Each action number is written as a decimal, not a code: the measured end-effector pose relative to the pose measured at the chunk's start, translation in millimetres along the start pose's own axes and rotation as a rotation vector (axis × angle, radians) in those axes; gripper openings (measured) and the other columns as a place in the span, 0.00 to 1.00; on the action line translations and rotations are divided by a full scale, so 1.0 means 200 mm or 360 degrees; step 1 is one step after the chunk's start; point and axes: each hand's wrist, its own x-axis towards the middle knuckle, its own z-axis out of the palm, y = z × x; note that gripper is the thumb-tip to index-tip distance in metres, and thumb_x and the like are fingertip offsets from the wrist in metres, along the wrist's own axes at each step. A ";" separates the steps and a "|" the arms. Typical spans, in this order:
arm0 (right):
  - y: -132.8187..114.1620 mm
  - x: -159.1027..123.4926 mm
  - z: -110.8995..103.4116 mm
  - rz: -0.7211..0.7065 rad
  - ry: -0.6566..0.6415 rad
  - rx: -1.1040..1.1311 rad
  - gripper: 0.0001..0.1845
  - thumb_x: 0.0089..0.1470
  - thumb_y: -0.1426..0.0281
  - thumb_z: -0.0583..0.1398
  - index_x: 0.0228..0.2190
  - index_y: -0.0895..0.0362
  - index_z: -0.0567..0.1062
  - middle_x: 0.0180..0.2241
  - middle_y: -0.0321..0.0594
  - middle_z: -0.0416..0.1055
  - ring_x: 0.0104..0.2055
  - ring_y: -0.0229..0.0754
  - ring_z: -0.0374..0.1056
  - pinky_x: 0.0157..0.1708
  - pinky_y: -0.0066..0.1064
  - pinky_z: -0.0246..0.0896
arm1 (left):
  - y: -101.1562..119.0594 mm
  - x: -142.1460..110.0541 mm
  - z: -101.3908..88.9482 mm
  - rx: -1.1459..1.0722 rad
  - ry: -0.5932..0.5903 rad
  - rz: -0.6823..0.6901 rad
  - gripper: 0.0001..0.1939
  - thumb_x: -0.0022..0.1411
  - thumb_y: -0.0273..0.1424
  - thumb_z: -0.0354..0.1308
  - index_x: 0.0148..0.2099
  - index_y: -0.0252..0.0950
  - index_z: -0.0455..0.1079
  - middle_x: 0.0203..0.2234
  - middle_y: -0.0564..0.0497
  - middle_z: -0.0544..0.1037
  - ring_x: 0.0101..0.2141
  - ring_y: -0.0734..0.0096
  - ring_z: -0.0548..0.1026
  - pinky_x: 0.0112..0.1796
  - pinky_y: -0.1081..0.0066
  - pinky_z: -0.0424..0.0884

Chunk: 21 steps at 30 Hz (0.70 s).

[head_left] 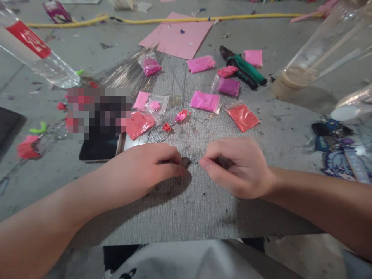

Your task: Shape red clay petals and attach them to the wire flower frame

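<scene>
My left hand hovers low over the grey table, thumb and fingers pinched together. Facing it, my right hand is curled with its thumb pressed to the forefinger. What either pinch holds, if anything, is too small to make out; thin dark marks show in the gap between them. Just beyond the hands lie a bent wire frame and a small pink and red clay piece on a wire. A red clay packet and a magenta clay packet are farther back.
Green-handled pliers lie beside more clay packets. A bundle of thin wires and pink paper are behind. A phone, partly pixelated, and a water bottle are left; a plastic cup and keys right.
</scene>
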 end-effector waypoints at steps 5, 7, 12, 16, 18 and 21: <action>0.00 0.00 0.00 0.0026 0.0013 -0.0010 0.12 0.60 0.75 0.60 0.24 0.58 0.70 0.19 0.29 0.61 0.21 0.29 0.54 0.22 0.24 0.50 | -0.06 0.00 -0.04 0.0533 0.0249 0.0502 0.16 0.70 0.27 0.50 0.52 0.38 0.77 0.45 0.46 0.79 0.42 0.60 0.77 0.42 0.64 0.71; 0.00 0.00 0.00 0.0037 0.0020 -0.0011 0.12 0.60 0.76 0.60 0.24 0.59 0.71 0.19 0.29 0.61 0.21 0.28 0.54 0.22 0.23 0.49 | -0.07 0.00 -0.05 0.0581 0.0353 0.0561 0.17 0.70 0.24 0.48 0.52 0.36 0.76 0.44 0.46 0.78 0.41 0.63 0.77 0.43 0.65 0.71; 0.00 0.00 0.01 0.0014 0.0019 -0.0004 0.11 0.59 0.77 0.61 0.24 0.60 0.72 0.20 0.30 0.62 0.22 0.27 0.55 0.23 0.23 0.50 | -0.09 0.02 -0.02 0.0518 0.0402 0.0563 0.13 0.73 0.27 0.52 0.52 0.38 0.77 0.44 0.49 0.79 0.41 0.67 0.77 0.43 0.68 0.71; 0.00 0.00 0.02 0.0019 0.0025 -0.0006 0.11 0.59 0.77 0.61 0.24 0.59 0.72 0.19 0.29 0.62 0.21 0.28 0.55 0.23 0.23 0.50 | -0.10 0.04 0.02 0.0514 0.0476 0.0536 0.11 0.73 0.28 0.54 0.49 0.38 0.78 0.41 0.50 0.79 0.40 0.68 0.77 0.41 0.69 0.71; 0.00 0.00 0.02 0.0025 0.0022 -0.0007 0.12 0.59 0.77 0.61 0.24 0.59 0.71 0.19 0.29 0.62 0.22 0.28 0.55 0.23 0.24 0.51 | -0.10 0.05 0.04 0.0522 0.0542 0.0534 0.10 0.72 0.29 0.56 0.48 0.37 0.79 0.40 0.50 0.79 0.39 0.68 0.77 0.39 0.69 0.71; 0.00 0.00 0.02 0.0031 0.0016 -0.0002 0.13 0.60 0.77 0.61 0.24 0.59 0.70 0.19 0.29 0.61 0.22 0.28 0.55 0.23 0.24 0.51 | -0.10 0.06 0.05 0.0516 0.0610 0.0542 0.09 0.71 0.30 0.57 0.46 0.37 0.79 0.38 0.49 0.79 0.38 0.67 0.78 0.39 0.69 0.71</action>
